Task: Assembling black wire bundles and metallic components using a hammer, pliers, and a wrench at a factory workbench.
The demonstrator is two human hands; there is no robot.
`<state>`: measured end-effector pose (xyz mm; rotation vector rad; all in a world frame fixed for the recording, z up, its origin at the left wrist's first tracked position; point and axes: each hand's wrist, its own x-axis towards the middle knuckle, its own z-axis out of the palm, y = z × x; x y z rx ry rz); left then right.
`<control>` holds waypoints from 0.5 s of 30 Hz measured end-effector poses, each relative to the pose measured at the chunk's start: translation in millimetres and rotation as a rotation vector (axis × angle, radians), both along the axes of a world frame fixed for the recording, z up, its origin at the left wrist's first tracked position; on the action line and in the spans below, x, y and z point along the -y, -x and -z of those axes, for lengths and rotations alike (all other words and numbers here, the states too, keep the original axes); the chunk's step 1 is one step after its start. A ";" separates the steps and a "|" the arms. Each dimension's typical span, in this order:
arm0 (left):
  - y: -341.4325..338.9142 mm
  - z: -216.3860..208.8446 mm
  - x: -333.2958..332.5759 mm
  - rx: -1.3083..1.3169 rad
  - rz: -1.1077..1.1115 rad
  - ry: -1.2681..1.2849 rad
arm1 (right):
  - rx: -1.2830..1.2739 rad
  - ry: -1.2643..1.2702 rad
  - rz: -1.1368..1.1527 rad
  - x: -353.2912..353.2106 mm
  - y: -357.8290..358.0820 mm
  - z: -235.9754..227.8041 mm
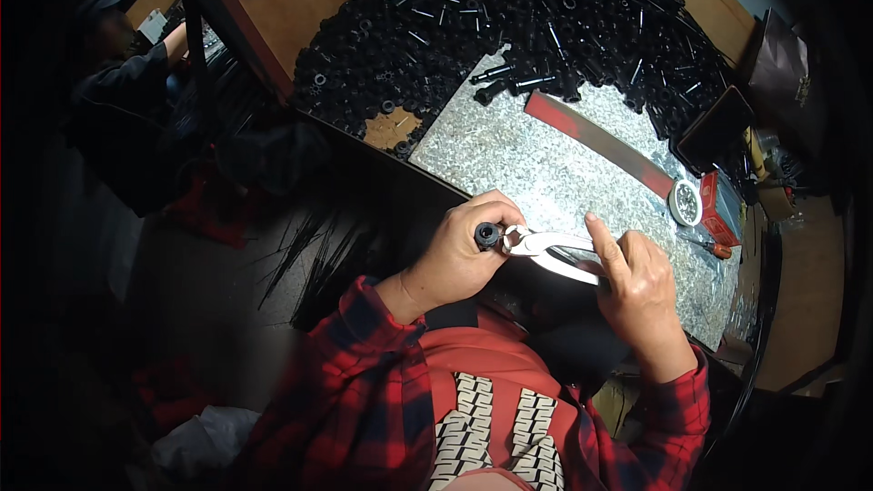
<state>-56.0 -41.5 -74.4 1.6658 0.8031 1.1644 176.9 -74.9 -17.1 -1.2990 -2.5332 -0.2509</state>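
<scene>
My left hand is closed around a black ring-ended cylindrical part, whose round hollow end faces up. A pair of metal pincers reaches across from the right, its rounded jaws close beside that part at my left fingertips. Whether the jaws grip anything is too small to tell. My right hand is wrapped around the pincers' handles, with the index finger stretched along them. Both hands are over the near edge of a speckled grey work board.
A large heap of small black parts covers the far side. On the board lie a long red-and-grey bar, a round white dish, a red box and a screwdriver. Another person sits at far left.
</scene>
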 end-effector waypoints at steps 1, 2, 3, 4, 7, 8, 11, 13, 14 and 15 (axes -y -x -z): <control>-0.2 0.0 0.7 0.001 0.002 0.004 | 0.001 0.004 0.002 0.9 0.1 0.4; -0.3 0.0 1.6 -0.006 -0.003 0.005 | -0.015 0.059 0.011 2.0 0.5 1.1; -0.8 0.2 1.2 -0.011 -0.006 0.002 | -0.030 0.111 0.021 2.2 0.2 1.7; -0.9 1.7 1.1 -0.010 -0.004 0.003 | -0.028 0.112 0.023 3.1 -0.9 3.7; -1.7 4.5 0.9 -0.005 -0.004 0.018 | -0.121 0.249 0.059 5.7 -5.5 15.1; -2.9 3.7 1.2 0.018 -0.014 0.020 | -0.221 0.269 0.054 5.2 -6.7 19.4; -3.7 4.7 2.8 0.038 -0.036 0.037 | -0.437 0.209 0.016 3.2 -1.4 38.3; -7.2 3.9 3.3 0.033 -0.048 0.055 | -0.643 0.193 0.048 4.1 9.4 48.0; -11.0 2.4 3.2 0.043 -0.072 0.001 | -0.643 0.192 0.049 2.6 15.3 49.1; -13.5 1.4 4.0 0.052 -0.096 -0.052 | -0.712 0.185 0.014 0.1 21.5 49.4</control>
